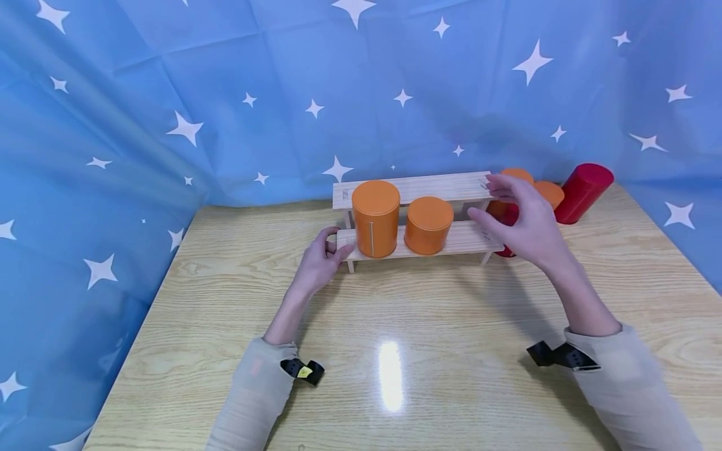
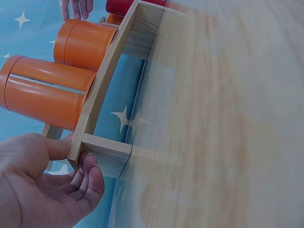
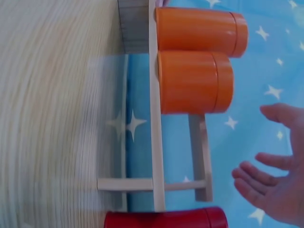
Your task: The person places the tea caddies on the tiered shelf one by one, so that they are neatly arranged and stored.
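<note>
A small two-tier wooden shelf (image 1: 468,235) stands toward the back of the table. On its lower board sit a taller orange canister (image 1: 376,225) and, just right of it, a shorter orange canister (image 1: 429,230). My left hand (image 1: 317,262) grips the left end of the lower board, thumb on top and fingers curled beneath, as the left wrist view shows. Near the shelf's right end hovers my right hand (image 1: 527,222), its fingers spread and apart from the canisters. In the right wrist view that hand (image 3: 275,171) holds nothing.
Right of the shelf stand a tall red canister (image 1: 583,193) and orange canisters (image 1: 549,193), partly hidden by my right hand. Another red canister (image 3: 166,219) is close to the shelf's right end. A blue star-patterned cloth (image 1: 271,75) hangs behind the wooden table (image 1: 451,351).
</note>
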`<state>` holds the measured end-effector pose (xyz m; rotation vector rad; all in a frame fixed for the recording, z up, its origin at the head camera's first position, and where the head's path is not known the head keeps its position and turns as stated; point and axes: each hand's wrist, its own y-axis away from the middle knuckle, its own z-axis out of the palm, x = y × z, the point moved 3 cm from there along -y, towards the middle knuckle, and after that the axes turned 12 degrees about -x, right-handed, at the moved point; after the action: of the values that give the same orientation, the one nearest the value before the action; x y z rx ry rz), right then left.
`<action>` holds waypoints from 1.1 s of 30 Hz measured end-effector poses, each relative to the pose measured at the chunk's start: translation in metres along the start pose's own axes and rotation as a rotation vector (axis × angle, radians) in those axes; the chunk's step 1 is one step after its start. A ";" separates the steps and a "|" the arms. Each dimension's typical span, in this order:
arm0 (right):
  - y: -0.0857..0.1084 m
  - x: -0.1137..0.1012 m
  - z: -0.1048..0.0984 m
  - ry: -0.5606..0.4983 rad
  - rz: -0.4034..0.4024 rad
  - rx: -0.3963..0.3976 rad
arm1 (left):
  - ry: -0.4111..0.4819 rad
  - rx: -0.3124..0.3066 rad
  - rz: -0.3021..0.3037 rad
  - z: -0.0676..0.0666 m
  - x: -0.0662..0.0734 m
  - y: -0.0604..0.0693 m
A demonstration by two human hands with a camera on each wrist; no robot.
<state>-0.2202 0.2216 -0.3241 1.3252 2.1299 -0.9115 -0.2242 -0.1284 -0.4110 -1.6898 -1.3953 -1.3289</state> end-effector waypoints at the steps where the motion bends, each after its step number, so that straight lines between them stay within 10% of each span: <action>1: 0.001 0.001 -0.002 0.006 0.002 0.005 | 0.001 -0.001 0.000 0.000 0.000 0.000; 33: 0.020 0.048 -0.037 0.148 0.149 -0.028 | 0.007 -0.001 0.007 0.000 0.000 0.000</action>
<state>-0.2240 0.2836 -0.3381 1.5562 2.1100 -0.7416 -0.2239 -0.1285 -0.4109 -1.6877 -1.3836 -1.3299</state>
